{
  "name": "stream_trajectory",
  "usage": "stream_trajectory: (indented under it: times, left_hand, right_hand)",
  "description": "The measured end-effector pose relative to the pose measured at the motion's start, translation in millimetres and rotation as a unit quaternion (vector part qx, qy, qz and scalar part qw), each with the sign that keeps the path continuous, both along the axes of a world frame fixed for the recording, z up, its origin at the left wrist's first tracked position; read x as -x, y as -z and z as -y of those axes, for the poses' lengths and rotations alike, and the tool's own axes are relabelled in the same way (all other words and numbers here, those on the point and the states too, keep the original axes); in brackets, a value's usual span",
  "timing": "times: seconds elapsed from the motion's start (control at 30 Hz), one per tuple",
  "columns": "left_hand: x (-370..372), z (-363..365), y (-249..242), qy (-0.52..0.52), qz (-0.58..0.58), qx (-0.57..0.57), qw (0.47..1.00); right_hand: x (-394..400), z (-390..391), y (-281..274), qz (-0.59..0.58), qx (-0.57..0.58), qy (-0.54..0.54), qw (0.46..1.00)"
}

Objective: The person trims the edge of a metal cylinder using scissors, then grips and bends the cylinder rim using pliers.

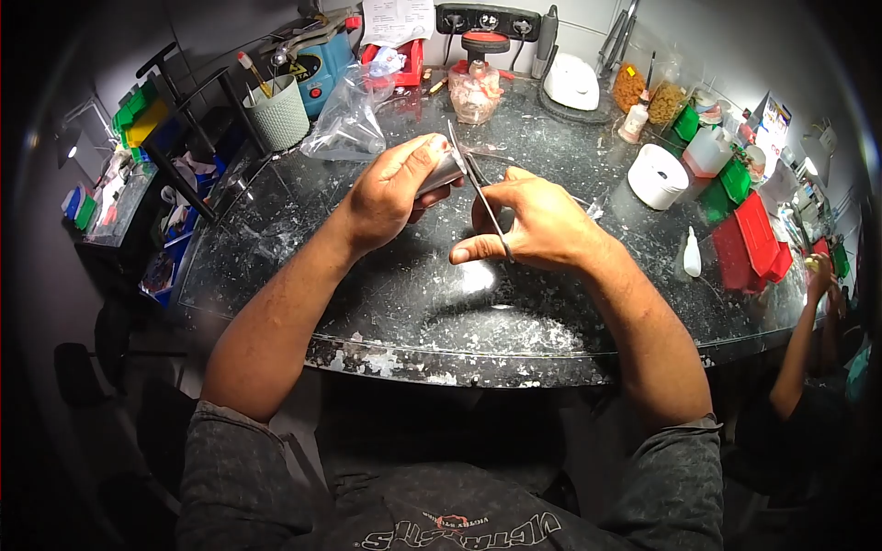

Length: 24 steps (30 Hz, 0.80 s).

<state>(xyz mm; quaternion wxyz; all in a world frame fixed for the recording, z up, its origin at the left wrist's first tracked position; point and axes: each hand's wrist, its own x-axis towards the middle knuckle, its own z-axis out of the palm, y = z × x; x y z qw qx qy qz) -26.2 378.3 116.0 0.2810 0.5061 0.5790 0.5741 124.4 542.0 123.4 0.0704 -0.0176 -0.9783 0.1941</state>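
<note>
My left hand (397, 184) is wrapped round a shiny silver-grey cylinder (445, 174), thumb along its top and fingers curled beneath. Its end faces a pair of metal scissors (496, 220), whose blades stand apart right at that end. The scissors' handles are in my right hand (542, 220), with the thumb stretched out through the lower loop and the other fingers bent round the upper part. Both hands are held above the black, paint-spotted workbench (386, 303), close to each other.
Behind my hands are a clear plastic bag (344, 129), a ribbed cup of tools (277, 115) and a jar with a red-topped lid (476, 92). At right lie a white round container (657, 176), a small white bottle (692, 253) and red bins (749, 239). Another person's arm (797, 344) shows far right.
</note>
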Motion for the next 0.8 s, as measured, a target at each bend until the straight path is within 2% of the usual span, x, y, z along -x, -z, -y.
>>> stream_trajectory:
  times: [0.17, 0.33, 0.47, 0.53, 0.6, 0.67, 0.8]
  left_hand:
    - [3, 1, 0, 0.019, 0.036, 0.007, 0.999]
    - [4, 3, -4, 0.027, 0.068, 0.002, 0.997]
    - [5, 3, -5, 0.027, 0.066, 0.011, 0.997]
    - [8, -1, 0, -0.004, 0.022, 0.03, 0.999]
    - [10, -2, 2, -0.016, 0.0, 0.037, 0.999]
    - [8, -2, -1, -0.012, 0.032, 0.055, 0.998]
    - [1, -4, -6, -0.035, 0.103, 0.036, 0.993]
  right_hand:
    - [2, -1, 4, -0.009, -0.029, 0.005, 1.0]
    - [1, 0, 4, -0.066, -0.007, -0.004, 0.998]
    - [3, -5, 7, -0.087, -0.042, -0.012, 0.995]
    - [4, -9, 8, -0.049, -0.044, 0.026, 0.997]
    - [3, -7, 4, -0.066, -0.071, 0.028, 0.995]
    - [2, -5, 3, -0.06, -0.012, 0.075, 0.995]
    - [4, -9, 5, -0.098, 0.027, 0.096, 0.99]
